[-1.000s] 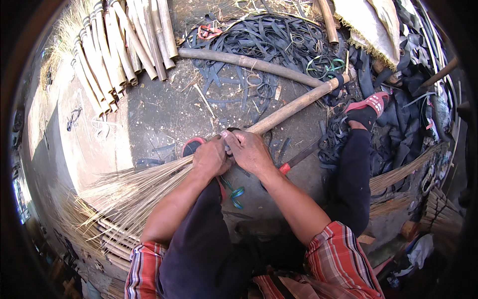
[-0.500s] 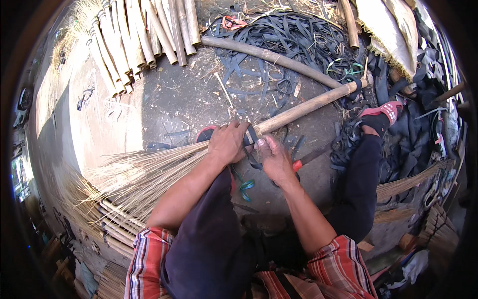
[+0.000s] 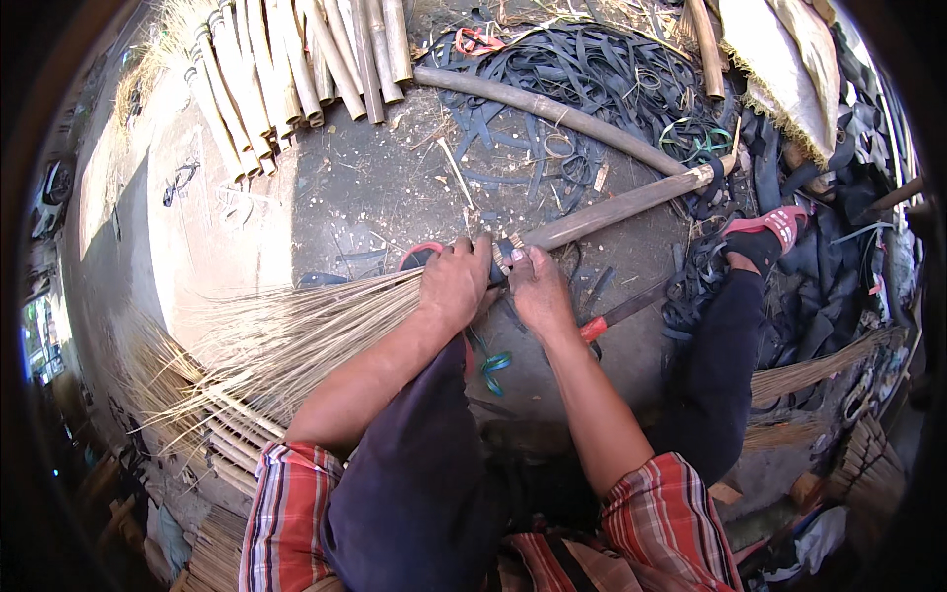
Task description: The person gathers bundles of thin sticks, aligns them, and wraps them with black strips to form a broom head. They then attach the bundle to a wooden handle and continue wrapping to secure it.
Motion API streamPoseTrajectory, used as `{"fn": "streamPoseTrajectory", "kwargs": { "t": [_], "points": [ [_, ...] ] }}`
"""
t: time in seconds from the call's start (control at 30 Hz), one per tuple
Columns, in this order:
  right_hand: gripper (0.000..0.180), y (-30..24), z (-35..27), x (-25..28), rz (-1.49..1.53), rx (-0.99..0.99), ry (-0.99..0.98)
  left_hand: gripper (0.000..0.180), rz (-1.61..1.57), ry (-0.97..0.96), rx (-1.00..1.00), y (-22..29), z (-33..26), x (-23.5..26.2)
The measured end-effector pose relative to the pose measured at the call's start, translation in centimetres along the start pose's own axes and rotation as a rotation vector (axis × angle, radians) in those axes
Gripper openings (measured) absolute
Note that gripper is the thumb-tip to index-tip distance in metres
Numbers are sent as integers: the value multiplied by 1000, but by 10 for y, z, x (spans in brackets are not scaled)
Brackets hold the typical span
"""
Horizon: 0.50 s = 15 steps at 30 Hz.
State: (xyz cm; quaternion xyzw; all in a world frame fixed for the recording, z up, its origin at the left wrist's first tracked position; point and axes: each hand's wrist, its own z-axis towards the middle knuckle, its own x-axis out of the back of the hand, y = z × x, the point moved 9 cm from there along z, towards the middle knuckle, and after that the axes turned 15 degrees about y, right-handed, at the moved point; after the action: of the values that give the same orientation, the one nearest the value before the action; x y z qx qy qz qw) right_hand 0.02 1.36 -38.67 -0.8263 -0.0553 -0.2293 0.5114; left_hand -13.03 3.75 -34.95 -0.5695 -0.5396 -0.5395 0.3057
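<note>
A stick broom lies slantwise before me, its pale bristles (image 3: 296, 331) fanning to the left and its bamboo handle (image 3: 621, 209) running up to the right. My left hand (image 3: 454, 281) is wrapped over the bristles just below where they join the handle. At that joint a black rubber strip (image 3: 501, 261) binds the bristles, and their cut ends show above it. My right hand (image 3: 541, 286) pinches at the binding with thumb and forefinger; most of the strip there is hidden by the fingers.
A knife with a red handle (image 3: 593, 329) lies right of my right hand. Black rubber strips (image 3: 592, 74) are heaped at the far side, beside a bamboo pole (image 3: 543, 107). Finished-looking brooms (image 3: 261, 74) lie far left. A green ribbon (image 3: 495, 373) is near my knee.
The strip that stretched between my hands now lies round the joint. The handle has turned, showing a darker side, and the bristles' cut ends have come into sight.
</note>
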Motion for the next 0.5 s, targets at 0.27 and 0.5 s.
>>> {"fn": "streamPoseTrajectory", "kwargs": {
  "t": [0.27,0.5],
  "points": [
    [28,1,-26,9,57,-13,25,52,-73,35,61,-14,12,-17],
    [30,9,-31,21,154,-72,-22,59,-275,-323,-3,-14,23,-32]
  ]
}}
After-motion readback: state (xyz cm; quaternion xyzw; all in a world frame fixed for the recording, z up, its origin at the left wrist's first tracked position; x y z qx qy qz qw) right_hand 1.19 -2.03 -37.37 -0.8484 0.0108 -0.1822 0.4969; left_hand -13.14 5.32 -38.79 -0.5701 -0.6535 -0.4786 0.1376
